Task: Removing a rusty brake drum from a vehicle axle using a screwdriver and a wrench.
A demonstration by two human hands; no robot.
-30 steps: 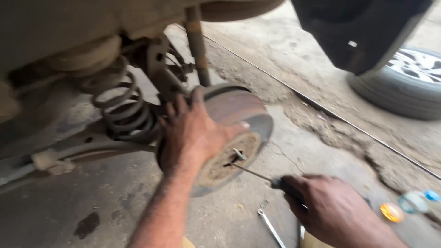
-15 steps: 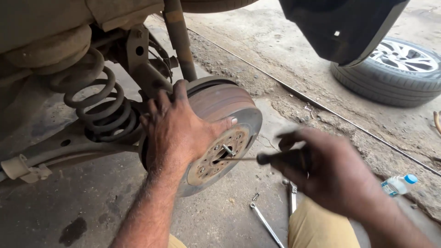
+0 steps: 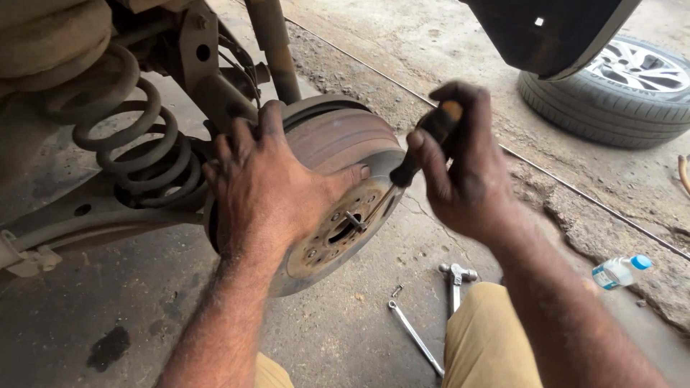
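Observation:
A rusty brake drum hangs on the raised car's hub, its face with stud holes turned toward me. My left hand lies flat over the drum's top and upper face, fingers spread, thumb across the face. My right hand is closed round a screwdriver with a black and orange handle. The screwdriver's thin shaft slants down left to the face of the drum near the hub centre. A bolt sticks out of the face there.
A coil spring and shock absorber sit behind the drum. On the concrete lie a wrench and a small hammer. A removed wheel lies at the upper right, a plastic bottle at right.
My right hand has risen from low near the floor to level with the drum, bringing the screwdriver's tip to the drum face. My left hand has stayed on the drum. The view moved closer.

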